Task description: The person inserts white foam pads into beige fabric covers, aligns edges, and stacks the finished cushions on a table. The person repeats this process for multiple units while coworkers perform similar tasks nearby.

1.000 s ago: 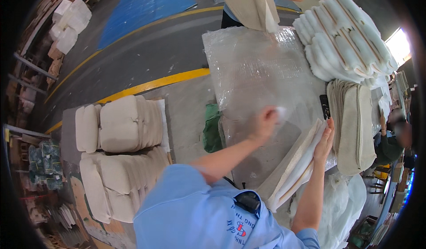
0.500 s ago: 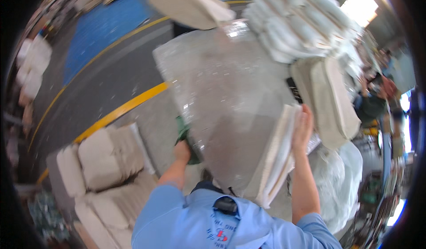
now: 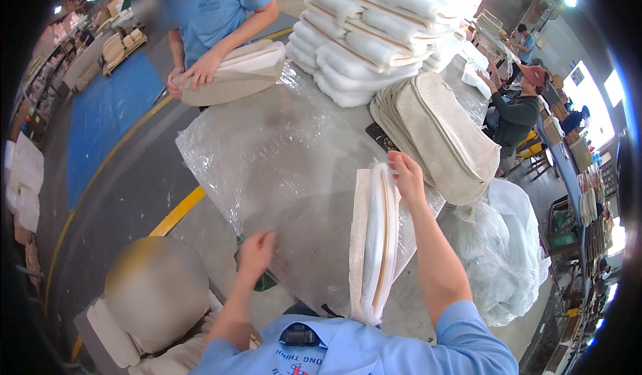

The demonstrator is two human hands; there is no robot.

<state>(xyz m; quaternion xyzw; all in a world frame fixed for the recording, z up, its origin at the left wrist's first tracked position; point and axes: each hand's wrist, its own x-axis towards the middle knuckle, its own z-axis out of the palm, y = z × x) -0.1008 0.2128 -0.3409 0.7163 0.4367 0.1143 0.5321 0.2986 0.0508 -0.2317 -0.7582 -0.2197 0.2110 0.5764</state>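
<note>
Cushion (image 3: 359, 248), beige on its left side with white padding and a tan strip showing along its length, lies on the table (image 3: 314, 224) at five o'clock, its far end pointing toward twelve. At seven, the left hand (image 3: 256, 251) is blurred over the table's edge, fingers curled, just beside a green cloth (image 3: 266, 282); I cannot tell whether they pinch anything. At three, the right hand (image 3: 408, 176) is at the cushion's far end, fingers fairly straight and slightly bent; whether they press or pinch it is unclear. Its forearm rises from between four and five.

Clear film (image 3: 221, 154) covers part of the tabletop, wrinkled toward ten. At four bulges a clear plastic bag (image 3: 498, 258) with white contents; at eight, beige cushions (image 3: 114, 335) lie partly behind a blurred disc. At two sits a stack of beige covers (image 3: 441, 134), with a dark flat object (image 3: 380, 136) beside it; white pads (image 3: 374, 47) pile up at one. Across at eleven, a co-worker's hands (image 3: 202, 67) hold a beige-and-white piece (image 3: 234, 84). Beyond, a blue mat (image 3: 110, 124) spreads toward ten, and a person in dark sleeves (image 3: 516, 115) appears at two.
</note>
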